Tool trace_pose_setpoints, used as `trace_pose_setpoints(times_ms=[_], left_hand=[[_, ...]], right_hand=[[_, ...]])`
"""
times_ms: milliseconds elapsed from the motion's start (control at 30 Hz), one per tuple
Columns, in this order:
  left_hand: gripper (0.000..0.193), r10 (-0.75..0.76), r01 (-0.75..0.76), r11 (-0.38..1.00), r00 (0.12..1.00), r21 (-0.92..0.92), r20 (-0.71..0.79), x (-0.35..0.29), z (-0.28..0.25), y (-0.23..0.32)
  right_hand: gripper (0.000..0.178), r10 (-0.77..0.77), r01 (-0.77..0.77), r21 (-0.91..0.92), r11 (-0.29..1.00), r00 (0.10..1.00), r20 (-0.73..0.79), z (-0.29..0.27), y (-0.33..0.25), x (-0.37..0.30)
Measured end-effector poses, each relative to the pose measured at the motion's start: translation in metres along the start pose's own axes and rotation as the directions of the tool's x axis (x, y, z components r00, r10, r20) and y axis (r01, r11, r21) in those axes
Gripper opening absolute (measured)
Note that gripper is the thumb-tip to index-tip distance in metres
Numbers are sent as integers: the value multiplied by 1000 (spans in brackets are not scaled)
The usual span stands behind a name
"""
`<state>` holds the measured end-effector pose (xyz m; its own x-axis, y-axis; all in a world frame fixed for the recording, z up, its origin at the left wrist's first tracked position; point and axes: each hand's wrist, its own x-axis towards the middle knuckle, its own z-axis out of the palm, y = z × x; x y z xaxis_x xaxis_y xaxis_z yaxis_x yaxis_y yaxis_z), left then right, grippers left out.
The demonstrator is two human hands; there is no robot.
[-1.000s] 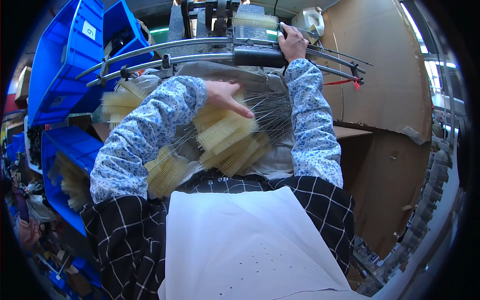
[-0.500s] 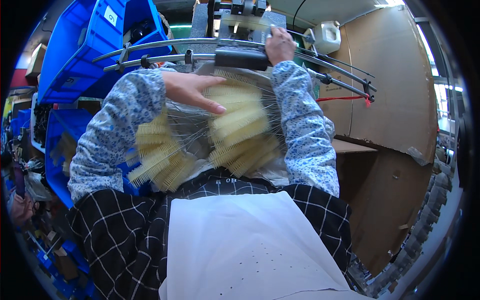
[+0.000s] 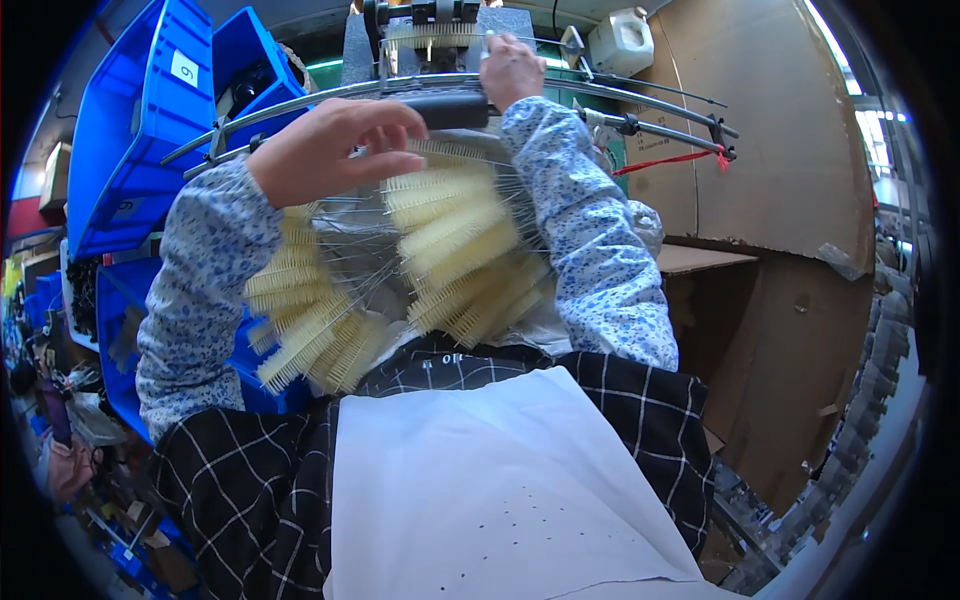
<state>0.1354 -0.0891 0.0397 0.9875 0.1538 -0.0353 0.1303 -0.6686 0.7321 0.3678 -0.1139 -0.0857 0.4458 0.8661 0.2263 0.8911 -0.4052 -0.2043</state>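
A pale-bristled wire brush [image 3: 432,42] lies across the machine [image 3: 410,18] at the top. My right hand [image 3: 513,72] is closed at the brush's right end, its fingertips partly hidden. My left hand [image 3: 335,145] hovers in front of the machine, left of the dark padded roller [image 3: 448,110]. Its fingers are bent and apart, and nothing shows in them. Below it, in front of me, lie two bunches of similar brushes: a right pile [image 3: 455,235] and a left pile [image 3: 320,340]. Their thin wire stems cross between the piles.
Metal rails [image 3: 640,122] curve across the front of the machine, a red tie [image 3: 680,160] at their right end. Blue bins [image 3: 140,130] stand at the left. A large cardboard box [image 3: 760,150] fills the right side. A white jug [image 3: 622,40] stands behind the rails.
My left hand has lifted off the right brush pile and moved up and left, fingers now bent. The blurred brush at the machine now looks sharp. The whole view has shifted slightly.
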Motion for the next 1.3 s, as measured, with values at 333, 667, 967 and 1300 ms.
trace_pose_setpoints(times_ms=[333, 667, 967, 1300], left_hand=[[23, -18, 12, 1000, 978, -29, -209, -34, -8, -21], [30, 19, -25, 999, 991, -47, -130, 4, -1, 8], [90, -37, -71, 925, 961, 373, 274, 99, 107, 4], [94, -277, 177, 952, 848, 251, 451, 123, 128, -31]], right_hand=[[25, -99, 67, 353, 933, 992, 75, -5, 143, 29], [23, -182, 146, 288, 947, 978, 104, -70, 160, -5], [31, -170, 64, 621, 781, 979, 113, -95, 100, -171], [41, 392, -536, 580, -613, 432, 812, -33, 93, -300]])
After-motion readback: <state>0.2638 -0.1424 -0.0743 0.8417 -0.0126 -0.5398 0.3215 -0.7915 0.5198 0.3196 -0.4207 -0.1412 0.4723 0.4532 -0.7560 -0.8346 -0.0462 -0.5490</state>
